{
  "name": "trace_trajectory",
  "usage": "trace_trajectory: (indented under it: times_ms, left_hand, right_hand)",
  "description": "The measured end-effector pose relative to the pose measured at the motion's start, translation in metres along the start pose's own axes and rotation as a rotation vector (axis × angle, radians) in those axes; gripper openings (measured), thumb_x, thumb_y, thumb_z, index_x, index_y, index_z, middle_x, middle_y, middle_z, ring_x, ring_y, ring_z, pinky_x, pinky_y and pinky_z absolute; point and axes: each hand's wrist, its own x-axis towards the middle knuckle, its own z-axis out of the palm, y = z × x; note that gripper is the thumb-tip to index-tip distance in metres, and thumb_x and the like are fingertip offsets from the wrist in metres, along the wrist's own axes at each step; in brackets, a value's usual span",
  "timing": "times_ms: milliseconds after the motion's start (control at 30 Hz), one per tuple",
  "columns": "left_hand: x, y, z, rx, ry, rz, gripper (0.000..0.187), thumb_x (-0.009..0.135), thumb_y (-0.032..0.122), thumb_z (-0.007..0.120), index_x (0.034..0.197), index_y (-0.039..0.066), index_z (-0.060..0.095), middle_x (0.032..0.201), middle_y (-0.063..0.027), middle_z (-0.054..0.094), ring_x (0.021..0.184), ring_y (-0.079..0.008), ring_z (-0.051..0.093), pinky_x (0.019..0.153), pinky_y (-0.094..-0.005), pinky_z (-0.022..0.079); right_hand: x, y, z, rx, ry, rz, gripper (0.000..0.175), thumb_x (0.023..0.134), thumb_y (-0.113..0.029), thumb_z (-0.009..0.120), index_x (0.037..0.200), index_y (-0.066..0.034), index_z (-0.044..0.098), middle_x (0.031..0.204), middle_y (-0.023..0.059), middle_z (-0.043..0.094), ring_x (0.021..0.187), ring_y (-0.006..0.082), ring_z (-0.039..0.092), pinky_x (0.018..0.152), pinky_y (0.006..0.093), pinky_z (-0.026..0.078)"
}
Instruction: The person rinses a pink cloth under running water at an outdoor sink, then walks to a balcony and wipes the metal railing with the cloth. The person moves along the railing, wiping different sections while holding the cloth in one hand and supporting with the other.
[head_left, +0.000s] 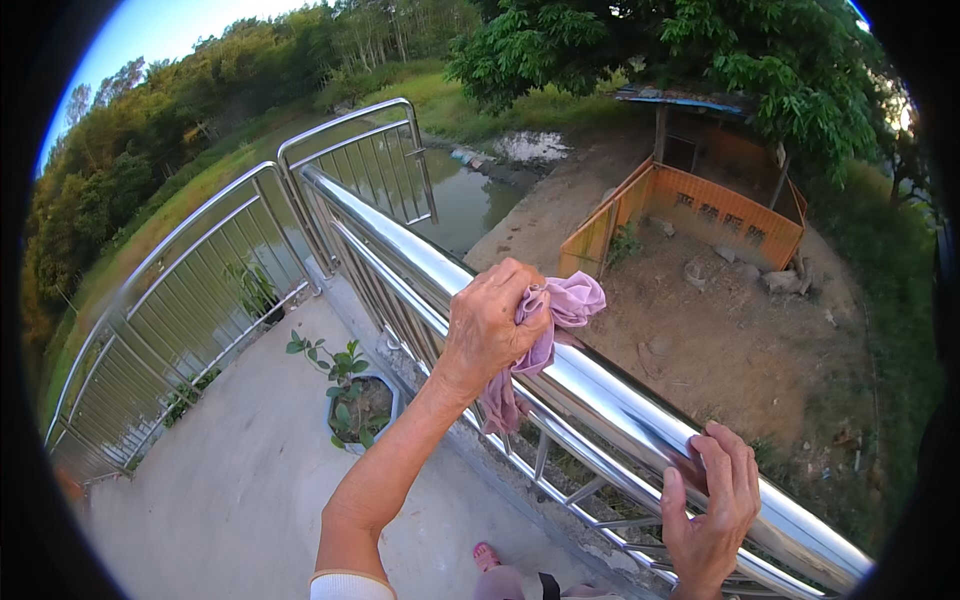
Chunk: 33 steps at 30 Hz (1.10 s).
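Observation:
My left hand (495, 322) is closed around a crumpled pink cloth (574, 300), on the thick top rail of a stainless steel railing (615, 397). Part of the cloth hangs down on the near side, over the lower rail. Further right, my right hand (716, 495) rests on the same top rail with its fingers spread over it and the thumb on the near side; no object shows in it.
A potted plant (364, 409) stands on the concrete floor (247, 465) beside the railing's base. Another metal railing (202, 300) borders a pond at the left. Beyond the top rail lie lower dirt ground (675, 330) and an orange-fenced pen (720, 214).

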Motion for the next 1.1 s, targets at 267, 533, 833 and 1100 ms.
trace_trajectory:
  times_ms: [267, 533, 833, 1100]
  left_hand:
    - [0.025, -0.132, -0.043, -0.009, 0.019, 0.033, 0.012, 0.077, 0.011, 0.063, 0.085, 0.002, 0.061, 0.079, -0.0098, 0.060, 0.070, -0.0295, 0.062, 0.062, -0.0348, 0.049]
    - [0.042, -0.236, -0.073, 0.013, 0.027, -0.016, 0.012, 0.078, 0.010, 0.061, 0.086, 0.001, 0.062, 0.080, -0.0096, 0.061, 0.067, -0.0269, 0.062, 0.060, -0.0331, 0.049]
    - [0.070, -0.360, -0.109, 0.117, 0.060, -0.120, 0.011, 0.078, 0.012, 0.063, 0.085, 0.005, 0.060, 0.083, -0.0078, 0.062, 0.071, -0.0295, 0.062, 0.063, -0.0364, 0.049]
    - [0.085, -0.485, -0.142, 0.131, 0.136, -0.216, 0.013, 0.083, 0.015, 0.061, 0.085, 0.002, 0.060, 0.079, -0.0115, 0.062, 0.069, -0.0303, 0.063, 0.062, -0.0357, 0.049]
  right_hand:
    - [0.052, -0.061, 0.087, -0.160, -0.064, 0.079, 0.036, 0.077, -0.020, 0.067, 0.101, 0.0035, 0.055, 0.082, 0.0146, 0.053, 0.075, 0.0302, 0.050, 0.071, 0.0397, 0.040]
    - [0.096, -0.108, 0.154, -0.234, -0.143, 0.014, 0.040, 0.078, -0.020, 0.068, 0.110, 0.0009, 0.056, 0.101, 0.0169, 0.057, 0.092, 0.0345, 0.054, 0.081, 0.0420, 0.043]
    - [0.147, -0.158, 0.230, -0.161, -0.264, -0.083, 0.063, 0.078, -0.029, 0.070, 0.126, 0.0030, 0.046, 0.117, 0.0214, 0.054, 0.106, 0.0381, 0.052, 0.090, 0.0455, 0.042]
    - [0.174, -0.196, 0.279, -0.233, -0.328, -0.040, 0.073, 0.071, -0.028, 0.076, 0.127, 0.0061, 0.044, 0.117, 0.0227, 0.052, 0.106, 0.0394, 0.050, 0.092, 0.0476, 0.040]
